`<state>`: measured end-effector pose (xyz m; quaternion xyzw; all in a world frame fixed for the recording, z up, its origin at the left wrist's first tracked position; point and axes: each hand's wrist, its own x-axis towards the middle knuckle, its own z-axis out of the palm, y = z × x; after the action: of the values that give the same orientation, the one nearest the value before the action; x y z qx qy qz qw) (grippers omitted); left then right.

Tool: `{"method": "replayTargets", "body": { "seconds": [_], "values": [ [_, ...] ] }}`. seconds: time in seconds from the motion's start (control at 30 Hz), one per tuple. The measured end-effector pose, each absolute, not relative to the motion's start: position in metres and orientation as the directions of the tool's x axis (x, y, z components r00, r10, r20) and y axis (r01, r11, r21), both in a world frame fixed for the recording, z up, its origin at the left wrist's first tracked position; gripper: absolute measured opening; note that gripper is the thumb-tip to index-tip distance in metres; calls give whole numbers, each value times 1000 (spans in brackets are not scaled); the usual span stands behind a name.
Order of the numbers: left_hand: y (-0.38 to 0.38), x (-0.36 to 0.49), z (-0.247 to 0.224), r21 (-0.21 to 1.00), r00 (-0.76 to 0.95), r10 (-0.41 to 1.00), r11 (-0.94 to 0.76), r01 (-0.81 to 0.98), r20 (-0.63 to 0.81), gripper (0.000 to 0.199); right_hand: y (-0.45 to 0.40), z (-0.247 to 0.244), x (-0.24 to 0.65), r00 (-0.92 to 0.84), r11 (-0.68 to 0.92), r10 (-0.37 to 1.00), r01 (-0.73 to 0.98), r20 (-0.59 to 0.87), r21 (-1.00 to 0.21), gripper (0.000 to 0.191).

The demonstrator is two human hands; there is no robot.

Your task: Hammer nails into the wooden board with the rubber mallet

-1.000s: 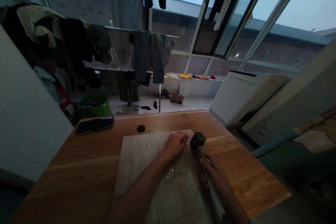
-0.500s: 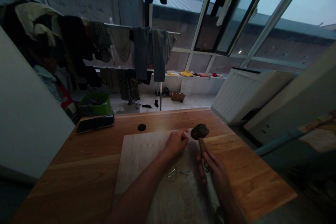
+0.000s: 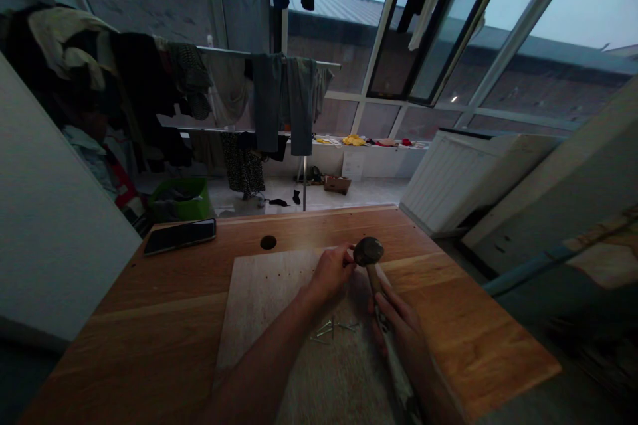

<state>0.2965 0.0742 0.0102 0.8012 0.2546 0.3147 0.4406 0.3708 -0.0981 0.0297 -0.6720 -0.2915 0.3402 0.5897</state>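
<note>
My right hand (image 3: 396,319) is wrapped round the handle of a hammer (image 3: 369,252) with a dark, rounded head. That head is right beside the fingertips of my left hand (image 3: 333,270); whether they touch I cannot tell. The fingers of my left hand are pinched together over the far right part of a pale wooden board (image 3: 259,305), and what they hold is hidden. Several loose nails (image 3: 326,329) lie on the board between my forearms. A row of small dark dots (image 3: 279,274), nail heads or holes, runs along the board's far side.
The board rests on a brown wooden table (image 3: 149,319) with a round dark hole (image 3: 268,242). A phone (image 3: 179,236) lies at the table's far left corner. Beyond stand a green basket (image 3: 182,196), a clothes rack with laundry (image 3: 269,99) and a white ribbed cabinet (image 3: 453,172).
The hammer has moved left, and its head now sits against or close to my left fingertips. My left hand has stayed nearly in place.
</note>
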Motion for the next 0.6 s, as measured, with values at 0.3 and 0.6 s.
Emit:
{"method": "replayTargets", "body": {
  "seconds": [0.3,0.6],
  "values": [
    [73,295,8,869,683,677,-478,126,274,37,-96,39,363,597,-55,780,-232,-187,-971,82],
    [72,274,31,766,758,602,-602,223,252,22,-89,35,366,644,-66,714,-330,-276,-942,58]
  ]
}}
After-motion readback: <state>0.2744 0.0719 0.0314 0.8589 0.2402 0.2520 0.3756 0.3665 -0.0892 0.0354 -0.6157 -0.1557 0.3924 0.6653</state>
